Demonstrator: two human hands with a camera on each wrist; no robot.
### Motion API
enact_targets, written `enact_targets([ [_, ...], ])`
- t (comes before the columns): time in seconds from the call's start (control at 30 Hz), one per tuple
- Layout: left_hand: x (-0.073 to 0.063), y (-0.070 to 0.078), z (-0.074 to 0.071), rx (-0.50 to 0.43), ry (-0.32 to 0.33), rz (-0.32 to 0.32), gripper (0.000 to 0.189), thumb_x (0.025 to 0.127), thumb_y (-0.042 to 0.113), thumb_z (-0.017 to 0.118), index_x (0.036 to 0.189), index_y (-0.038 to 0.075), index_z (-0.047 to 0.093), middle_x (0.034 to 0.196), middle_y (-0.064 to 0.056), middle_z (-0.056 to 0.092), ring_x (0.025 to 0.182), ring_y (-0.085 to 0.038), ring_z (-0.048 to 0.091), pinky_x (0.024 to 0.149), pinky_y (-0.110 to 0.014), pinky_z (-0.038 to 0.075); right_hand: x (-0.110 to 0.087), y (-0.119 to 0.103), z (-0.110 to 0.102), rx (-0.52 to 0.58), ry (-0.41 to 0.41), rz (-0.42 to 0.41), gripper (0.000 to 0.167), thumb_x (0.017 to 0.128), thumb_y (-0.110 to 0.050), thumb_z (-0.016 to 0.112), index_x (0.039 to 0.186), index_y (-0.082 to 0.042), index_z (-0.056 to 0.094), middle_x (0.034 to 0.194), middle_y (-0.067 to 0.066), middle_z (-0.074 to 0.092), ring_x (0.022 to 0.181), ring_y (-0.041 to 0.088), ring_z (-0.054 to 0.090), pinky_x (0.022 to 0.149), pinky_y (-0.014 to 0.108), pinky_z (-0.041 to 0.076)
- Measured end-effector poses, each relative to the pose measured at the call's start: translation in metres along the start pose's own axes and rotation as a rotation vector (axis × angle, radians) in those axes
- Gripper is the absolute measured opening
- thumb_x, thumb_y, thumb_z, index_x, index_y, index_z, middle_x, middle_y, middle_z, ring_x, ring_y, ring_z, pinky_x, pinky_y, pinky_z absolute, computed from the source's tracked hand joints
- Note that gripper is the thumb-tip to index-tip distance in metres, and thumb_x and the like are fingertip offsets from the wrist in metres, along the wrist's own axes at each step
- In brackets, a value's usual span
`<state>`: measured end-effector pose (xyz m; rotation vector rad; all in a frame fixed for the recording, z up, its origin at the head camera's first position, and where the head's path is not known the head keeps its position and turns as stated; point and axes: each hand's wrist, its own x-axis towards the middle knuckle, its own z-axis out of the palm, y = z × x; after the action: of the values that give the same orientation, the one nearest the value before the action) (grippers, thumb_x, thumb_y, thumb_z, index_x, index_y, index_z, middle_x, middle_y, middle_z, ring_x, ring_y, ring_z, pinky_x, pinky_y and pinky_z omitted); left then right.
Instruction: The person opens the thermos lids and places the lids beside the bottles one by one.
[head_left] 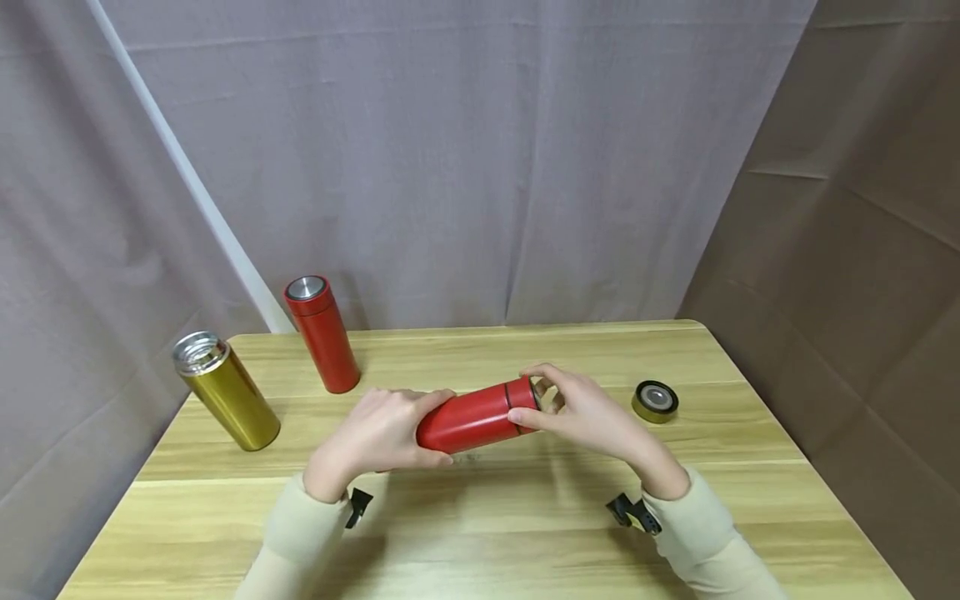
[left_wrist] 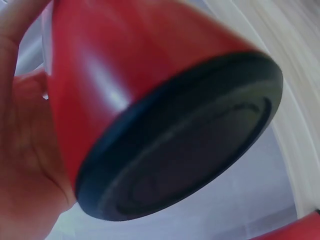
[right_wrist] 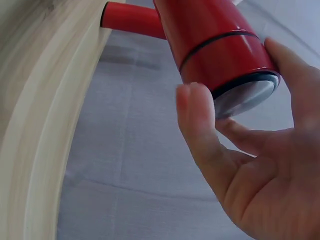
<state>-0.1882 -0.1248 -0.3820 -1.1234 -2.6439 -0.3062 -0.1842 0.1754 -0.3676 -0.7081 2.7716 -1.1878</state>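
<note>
Red flask (head_left: 477,416) lies sideways between hands — left hand (head_left: 378,433); right hand (head_left: 588,412)

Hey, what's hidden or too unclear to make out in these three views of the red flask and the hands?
- Head view: the left hand covers the base end of the held red flask.
- Head view: the right hand fingers hide the lid face.
- Left wrist view: the flask base is blurred; any markings are unreadable.
- Right wrist view: the second red flask is cut off.

- red flask (head_left: 476,415), black base, lower centre
- second red flask (head_left: 322,335), silver top
- gold flask (head_left: 227,392) left
- gold-rimmed lid (head_left: 655,401) right
- light woodgrain table (head_left: 525,517)
- grey curtain (head_left: 420,150)
</note>
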Motion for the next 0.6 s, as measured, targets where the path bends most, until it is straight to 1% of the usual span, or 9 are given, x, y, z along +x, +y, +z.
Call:
enact_targets([
  [0.07, -0.0002, 0.0008, 0.0013, 0.005, 0.000, -0.003, 0.071, 0.069, 0.056, 0.084, 0.129, 0.023, 0.063, 0.086, 0.012, 0.067, 0.067, -0.003, 0.056, 0.055, -0.027, 0.039, -0.0003, 0.0017, -0.0003, 0.026, -0.020, 0.027, 0.064, 0.087, -0.048, 0.076, 0.136, -0.010, 0.057, 0.102, 0.004, 0.063, 0.075, 0.014, 0.064, 0.064, 0.033, 0.054],
  [0.13, 0.0000, 0.0014, 0.0019, -0.006, -0.004, -0.007, 0.072, 0.070, 0.057, 0.083, 0.130, 0.024, 0.063, 0.087, 0.013, 0.067, 0.068, -0.003, 0.056, 0.055, -0.027, 0.039, -0.0013, 0.0022, -0.0011, 0.044, -0.024, 0.026, 0.063, 0.087, -0.047, 0.077, 0.135, -0.010, 0.058, 0.101, 0.004, 0.063, 0.076, 0.016, 0.064, 0.063, 0.034, 0.054],
  [0.2, 0.0003, 0.0018, 0.0021, -0.011, -0.006, -0.014, 0.072, 0.070, 0.058, 0.083, 0.131, 0.025, 0.062, 0.088, 0.014, 0.067, 0.069, -0.002, 0.056, 0.056, -0.027, 0.040, -0.0022, 0.0024, -0.0020, 0.066, -0.016, 0.010, 0.064, 0.086, -0.044, 0.078, 0.135, -0.009, 0.057, 0.101, 0.004, 0.063, 0.079, 0.017, 0.063, 0.065, 0.034, 0.055],
  [0.27, 0.0005, 0.0017, 0.0019, -0.018, -0.011, -0.022, 0.072, 0.070, 0.059, 0.082, 0.131, 0.026, 0.062, 0.089, 0.014, 0.067, 0.070, -0.002, 0.056, 0.057, -0.027, 0.040, -0.0031, 0.0022, -0.0030, 0.073, -0.006, -0.029, 0.065, 0.085, -0.042, 0.081, 0.136, -0.011, 0.056, 0.103, 0.002, 0.064, 0.082, 0.018, 0.062, 0.068, 0.033, 0.055],
  [0.33, 0.0007, 0.0007, 0.0018, -0.032, -0.020, -0.027, 0.072, 0.070, 0.061, 0.081, 0.132, 0.027, 0.062, 0.089, 0.015, 0.067, 0.070, -0.001, 0.056, 0.058, -0.026, 0.041, -0.0041, 0.0026, -0.0039, 0.066, -0.002, -0.096, 0.065, 0.084, -0.039, 0.083, 0.137, -0.013, 0.056, 0.107, 0.001, 0.063, 0.088, 0.018, 0.062, 0.072, 0.034, 0.056],
  [0.47, 0.0009, -0.0028, 0.0030, -0.109, -0.052, -0.026, 0.075, 0.070, 0.061, 0.082, 0.134, 0.028, 0.061, 0.092, 0.016, 0.067, 0.070, 0.000, 0.057, 0.060, -0.026, 0.043, -0.0070, 0.0041, -0.0062, 0.019, -0.009, -0.284, 0.065, 0.081, -0.029, 0.086, 0.137, -0.020, 0.055, 0.123, -0.002, 0.058, 0.104, 0.016, 0.060, 0.082, 0.037, 0.055],
  [0.53, 0.0010, -0.0047, 0.0044, -0.155, -0.070, -0.019, 0.076, 0.069, 0.060, 0.083, 0.134, 0.029, 0.061, 0.095, 0.018, 0.067, 0.071, 0.001, 0.057, 0.062, -0.026, 0.044, -0.0083, 0.0038, -0.0077, -0.010, -0.017, -0.367, 0.065, 0.079, -0.021, 0.088, 0.135, -0.023, 0.055, 0.129, -0.003, 0.055, 0.112, 0.016, 0.058, 0.087, 0.039, 0.054],
  [0.6, 0.0011, -0.0064, 0.0063, -0.191, -0.088, -0.010, 0.075, 0.069, 0.059, 0.084, 0.134, 0.029, 0.061, 0.097, 0.019, 0.067, 0.073, 0.001, 0.057, 0.064, -0.025, 0.045, -0.0096, 0.0032, -0.0088, -0.032, -0.038, -0.430, 0.065, 0.078, -0.012, 0.088, 0.133, -0.023, 0.055, 0.133, -0.003, 0.051, 0.117, 0.017, 0.055, 0.091, 0.039, 0.053],
])
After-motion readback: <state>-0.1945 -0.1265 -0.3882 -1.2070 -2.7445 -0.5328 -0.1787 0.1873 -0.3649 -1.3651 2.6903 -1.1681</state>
